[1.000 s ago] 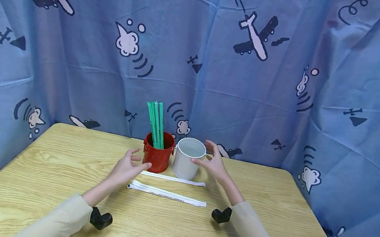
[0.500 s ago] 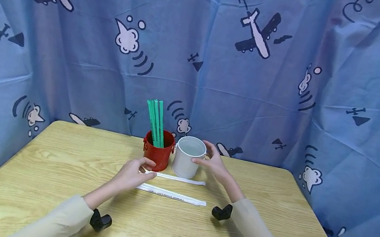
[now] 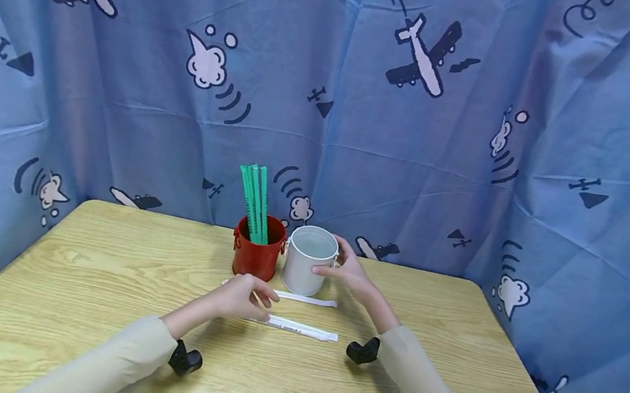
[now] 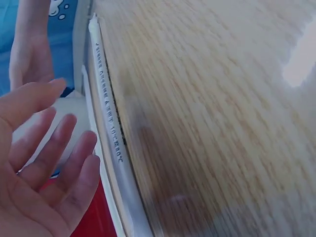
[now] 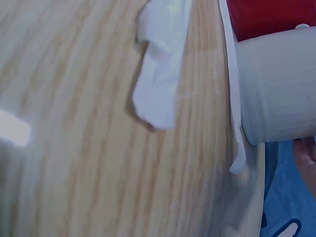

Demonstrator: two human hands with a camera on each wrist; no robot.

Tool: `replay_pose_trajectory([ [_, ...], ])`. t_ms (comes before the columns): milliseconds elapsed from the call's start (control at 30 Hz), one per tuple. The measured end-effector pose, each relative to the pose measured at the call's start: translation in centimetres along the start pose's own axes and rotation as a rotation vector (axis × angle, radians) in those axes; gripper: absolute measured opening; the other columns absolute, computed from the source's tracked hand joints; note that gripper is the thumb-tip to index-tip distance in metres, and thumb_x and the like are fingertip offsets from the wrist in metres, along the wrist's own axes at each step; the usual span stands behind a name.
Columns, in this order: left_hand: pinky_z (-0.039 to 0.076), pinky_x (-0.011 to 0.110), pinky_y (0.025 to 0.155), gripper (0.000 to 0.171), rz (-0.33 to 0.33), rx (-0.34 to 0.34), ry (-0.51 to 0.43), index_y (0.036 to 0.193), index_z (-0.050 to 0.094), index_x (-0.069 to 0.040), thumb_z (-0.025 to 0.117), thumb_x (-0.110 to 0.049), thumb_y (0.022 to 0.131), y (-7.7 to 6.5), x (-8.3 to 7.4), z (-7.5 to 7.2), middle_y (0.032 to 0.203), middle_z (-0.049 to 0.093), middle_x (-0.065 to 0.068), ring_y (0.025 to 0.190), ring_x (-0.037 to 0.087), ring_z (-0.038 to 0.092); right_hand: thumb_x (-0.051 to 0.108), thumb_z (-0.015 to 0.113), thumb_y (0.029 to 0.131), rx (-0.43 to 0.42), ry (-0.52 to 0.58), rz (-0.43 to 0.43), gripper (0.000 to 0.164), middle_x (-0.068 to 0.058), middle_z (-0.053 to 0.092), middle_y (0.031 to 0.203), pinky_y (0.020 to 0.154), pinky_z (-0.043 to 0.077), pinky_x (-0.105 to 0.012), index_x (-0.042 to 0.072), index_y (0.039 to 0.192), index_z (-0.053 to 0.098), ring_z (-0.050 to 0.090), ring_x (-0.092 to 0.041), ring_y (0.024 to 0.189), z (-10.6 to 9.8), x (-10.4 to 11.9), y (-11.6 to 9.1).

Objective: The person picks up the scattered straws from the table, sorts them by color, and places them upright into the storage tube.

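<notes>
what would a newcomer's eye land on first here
Probably the bright green sticks leaning in the glossy red bucket, near the back of the wood-grain table. Beside it stands a round white bucket, the right hand around its side. Behind hangs a blue fabric curtain printed with airplanes.

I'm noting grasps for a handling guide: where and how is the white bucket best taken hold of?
I'd grip the white bucket by the wall just below its rim, from the right, thumb in front and fingers behind. It stands upright with a round wall, and the red bucket sits close on its left; the right, where the right hand is, has more room.
</notes>
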State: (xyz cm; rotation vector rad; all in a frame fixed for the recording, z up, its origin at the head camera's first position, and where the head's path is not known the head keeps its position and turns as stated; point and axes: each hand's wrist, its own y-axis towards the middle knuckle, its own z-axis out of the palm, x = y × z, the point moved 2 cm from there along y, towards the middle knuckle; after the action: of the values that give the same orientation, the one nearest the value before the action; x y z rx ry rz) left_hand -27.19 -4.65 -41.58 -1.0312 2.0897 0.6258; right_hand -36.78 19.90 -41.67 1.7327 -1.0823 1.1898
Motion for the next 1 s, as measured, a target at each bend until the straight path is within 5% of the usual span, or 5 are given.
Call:
replay_pose_trajectory([
  [133, 0.055, 0.016, 0.069, 0.036, 0.043, 0.081, 0.016, 0.107, 0.068, 0.006, 0.079, -0.001, 0.073, 0.1, -0.1, 0.4, 0.093, 0.072, 0.017, 0.076, 0.017, 0.07, 0.005, 0.078, 0.076, -0.003, -0.003, -0.002, 0.088, -0.018, 0.04, 0.145, 0.116, 0.025, -0.053, 0.008, 0.148, 0.027, 0.036, -0.035, 0.136, 0.3, 0.2, -0.1],
  [300, 0.055, 0.016, 0.067, 0.036, 0.073, 0.101, 0.074, 0.104, 0.07, 0.004, 0.08, 0.004, 0.069, 0.5, -0.2, 0.8, 0.089, 0.073, 0.013, 0.074, 0.014, 0.069, 0.007, 0.079, 0.075, -0.009, -0.005, -0.011, 0.089, -0.019, 0.041, 0.144, 0.116, 0.024, -0.054, 0.006, 0.147, 0.028, 0.036, -0.036, 0.136, 0.5, 0.4, -0.2],
  [667, 0.052, 0.02, 0.066, 0.03, 0.021, 0.057, 0.167, 0.097, 0.072, 0.0, 0.08, 0.006, 0.069, 0.8, 0.1, 1.5, 0.084, 0.071, 0.01, 0.074, 0.018, 0.065, 0.008, 0.079, 0.076, -0.01, 0.005, 0.02, 0.088, -0.016, 0.04, 0.145, 0.117, 0.023, -0.053, 0.009, 0.148, 0.028, 0.034, -0.034, 0.139, 0.5, -0.1, 0.1],
  [1000, 0.05, 0.02, 0.063, 0.025, -0.001, 0.019, 0.223, 0.092, 0.075, -0.004, 0.08, 0.003, 0.069, 0.9, 0.0, 1.9, 0.077, 0.071, 0.004, 0.068, 0.009, 0.061, 0.008, 0.079, 0.076, -0.016, 0.006, 0.022, 0.088, -0.017, 0.04, 0.145, 0.118, 0.02, -0.054, 0.008, 0.147, 0.028, 0.03, -0.034, 0.141, 0.3, -0.4, 0.1],
])
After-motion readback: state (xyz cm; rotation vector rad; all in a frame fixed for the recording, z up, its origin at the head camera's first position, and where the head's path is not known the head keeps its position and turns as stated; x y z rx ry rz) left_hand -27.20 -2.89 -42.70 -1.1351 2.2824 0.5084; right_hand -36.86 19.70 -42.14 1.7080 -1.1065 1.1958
